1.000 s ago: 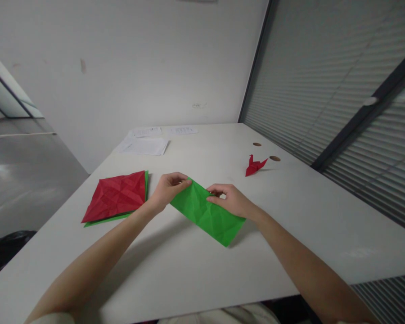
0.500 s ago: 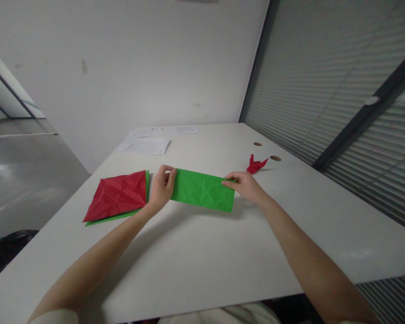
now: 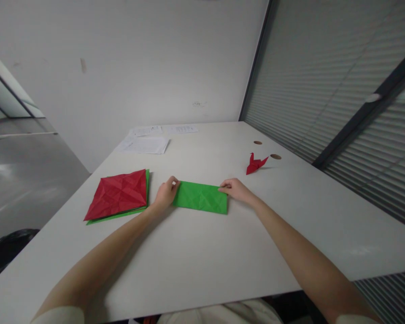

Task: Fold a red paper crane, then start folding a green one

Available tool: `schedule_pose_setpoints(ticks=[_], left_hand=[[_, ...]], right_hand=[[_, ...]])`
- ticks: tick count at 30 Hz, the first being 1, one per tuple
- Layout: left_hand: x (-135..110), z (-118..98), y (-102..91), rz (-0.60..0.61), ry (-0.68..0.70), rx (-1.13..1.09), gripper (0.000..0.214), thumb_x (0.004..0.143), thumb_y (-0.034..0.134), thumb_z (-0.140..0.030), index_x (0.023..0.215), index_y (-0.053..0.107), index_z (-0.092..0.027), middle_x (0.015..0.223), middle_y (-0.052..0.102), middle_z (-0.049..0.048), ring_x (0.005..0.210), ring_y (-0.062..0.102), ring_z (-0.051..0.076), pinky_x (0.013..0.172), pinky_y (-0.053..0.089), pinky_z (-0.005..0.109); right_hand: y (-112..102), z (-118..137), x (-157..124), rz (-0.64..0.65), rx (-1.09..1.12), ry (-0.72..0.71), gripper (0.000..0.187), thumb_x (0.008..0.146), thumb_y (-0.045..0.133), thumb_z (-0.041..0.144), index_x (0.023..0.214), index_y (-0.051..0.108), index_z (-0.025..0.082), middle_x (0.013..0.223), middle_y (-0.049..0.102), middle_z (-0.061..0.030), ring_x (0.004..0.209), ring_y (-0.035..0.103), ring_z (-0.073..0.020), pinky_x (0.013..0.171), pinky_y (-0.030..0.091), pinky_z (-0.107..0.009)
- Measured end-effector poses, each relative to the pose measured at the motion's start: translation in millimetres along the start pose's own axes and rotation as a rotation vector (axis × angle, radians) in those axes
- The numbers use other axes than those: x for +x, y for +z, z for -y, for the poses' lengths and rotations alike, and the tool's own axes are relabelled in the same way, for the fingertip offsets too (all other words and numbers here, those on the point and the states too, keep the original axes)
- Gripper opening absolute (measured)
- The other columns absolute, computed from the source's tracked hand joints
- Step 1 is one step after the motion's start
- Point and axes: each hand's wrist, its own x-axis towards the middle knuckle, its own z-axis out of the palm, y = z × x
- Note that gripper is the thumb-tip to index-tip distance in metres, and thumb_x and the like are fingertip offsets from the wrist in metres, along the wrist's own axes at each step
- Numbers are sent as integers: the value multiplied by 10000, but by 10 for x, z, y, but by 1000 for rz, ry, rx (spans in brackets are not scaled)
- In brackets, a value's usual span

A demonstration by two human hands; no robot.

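A creased green sheet of origami paper (image 3: 199,198), folded into a long rectangle, lies on or just above the white table in front of me. My left hand (image 3: 168,191) pinches its left end near the far corner. At the far right corner, my right hand (image 3: 232,189) grips the paper between thumb and fingers. To the left rests a stack of wrinkled paper, a red sheet (image 3: 119,193) on top with green edges showing beneath. Beyond my right hand stands a folded red paper crane (image 3: 255,164).
Printed white papers (image 3: 145,145) lie at the table's far left. Two round holes, one a cable hole (image 3: 276,156), pierce the table (image 3: 195,265) near its right edge. Blinds (image 3: 324,90) line the right side. A black bag (image 3: 8,252) sits low at the left.
Both hands have lowered the green paper toward the table and drawn slightly closer together. More of the red crane shows now. The stack has stayed in place.
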Motion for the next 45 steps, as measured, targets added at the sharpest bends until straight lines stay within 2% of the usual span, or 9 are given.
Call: schedule_pose_setpoints(ticks=[4, 8, 11, 14, 18, 27, 34, 38, 45], left_hand=[[-9, 5, -50, 40, -31, 280, 158, 935, 456, -260, 1010, 581, -201, 779, 673, 64, 733, 642, 209, 662, 433, 281], [-81, -180, -121, -97, 370, 283, 231, 959, 416, -259, 1109, 578, -192, 1064, 664, 107, 1022, 610, 238, 906, 448, 381], [-201, -325, -31, 104, 731, 200, 307, 964, 416, -260, 1235, 544, -189, 1233, 617, 114, 1190, 541, 232, 1002, 419, 395], [-312, -358, 121, 293, 841, 201, 456, 976, 391, -299, 1417, 387, -181, 1472, 426, 110, 1387, 351, 248, 1120, 311, 437], [-360, -270, 234, 413, 774, 252, 507, 1002, 289, -349, 1490, 267, -210, 1542, 311, 100, 1425, 284, 258, 1156, 230, 497], [-362, -214, 257, 339, 728, 287, 517, 983, 345, -399, 1476, 325, -244, 1559, 267, 100, 1428, 257, 319, 1150, 255, 502], [-358, -206, 257, 338, 714, 269, 518, 973, 367, -400, 1466, 347, -243, 1550, 290, 98, 1419, 285, 308, 1154, 256, 493], [-365, -232, 246, 349, 676, 266, 525, 968, 380, -401, 1468, 350, -243, 1552, 284, 102, 1425, 267, 316, 1155, 251, 493], [-364, -237, 245, 350, 678, 282, 523, 973, 362, -406, 1473, 339, -252, 1553, 283, 96, 1426, 267, 312, 1152, 253, 498]], right_hand=[[48, -90, 16, 15, -256, 18, 131, 737, 667, 261, 701, 689, 137, 594, 646, -20, 553, 549, -140, 554, 392, -254], [71, -43, -4, 37, -342, 8, 110, 764, 644, 220, 723, 702, 136, 622, 643, -22, 580, 534, -139, 583, 378, -255], [98, -23, -12, 65, -335, -15, 118, 776, 632, 228, 742, 702, 138, 637, 637, -19, 589, 523, -139, 595, 373, -259], [122, -45, -8, 86, -327, -46, 117, 767, 633, 234, 726, 691, 142, 647, 630, -17, 606, 518, -142, 609, 370, -264], [122, -89, -12, 128, -240, -48, 143, 764, 642, 282, 805, 664, 147, 608, 588, 9, 590, 502, -138, 581, 352, -254], [-103, 9, -124, 414, 122, 46, 552, 771, 688, 392, 1231, 471, 176, 636, 548, 63, 529, 461, -91, 517, 329, -210], [-256, 18, -143, 791, 145, -14, 734, 647, 795, 337, 1315, 533, 185, 945, 655, -49, 764, 586, -135, 705, 459, -271], [-176, 41, -147, 652, -155, -66, 571, 662, 771, 330, 1198, 661, 165, 812, 627, -26, 702, 549, -146, 683, 450, -281], [-85, 182, -203, 384, -509, -302, 250, 702, 756, 322, 943, 776, 263, 1204, 566, -87, 1100, 502, -261, 1010, 369, -416]])
